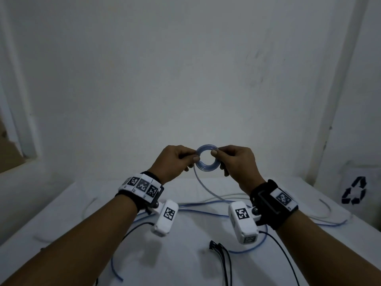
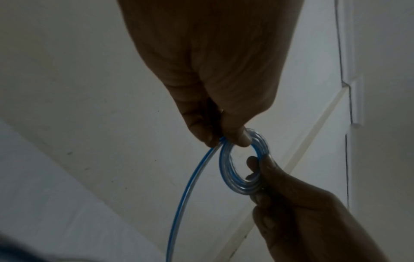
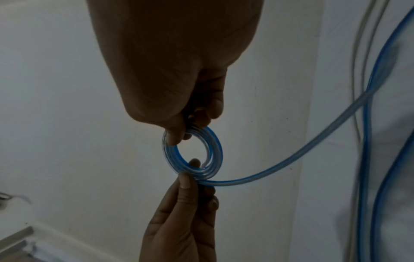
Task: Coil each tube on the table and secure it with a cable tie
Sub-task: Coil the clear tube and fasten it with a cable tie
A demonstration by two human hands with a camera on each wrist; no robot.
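Springy blue-striped tube coil point(image 1: 207, 157); left hand point(image 1: 175, 161) and right hand point(image 1: 237, 162) pinch opposite sides; grip there lest it unwind.

Coiled tube point(image 1: 206, 159): clear, glossy flexible plastic with a blue stripe, smooth-walled. Table point(image 1: 185, 265): covered in white matt cloth. Cable ties point(image 1: 223, 259): thin black plastic, near the front edge. Wrist straps point(image 1: 266, 205): black matt fabric. Wall point(image 1: 185, 69): white, matt, faintly scuffed.
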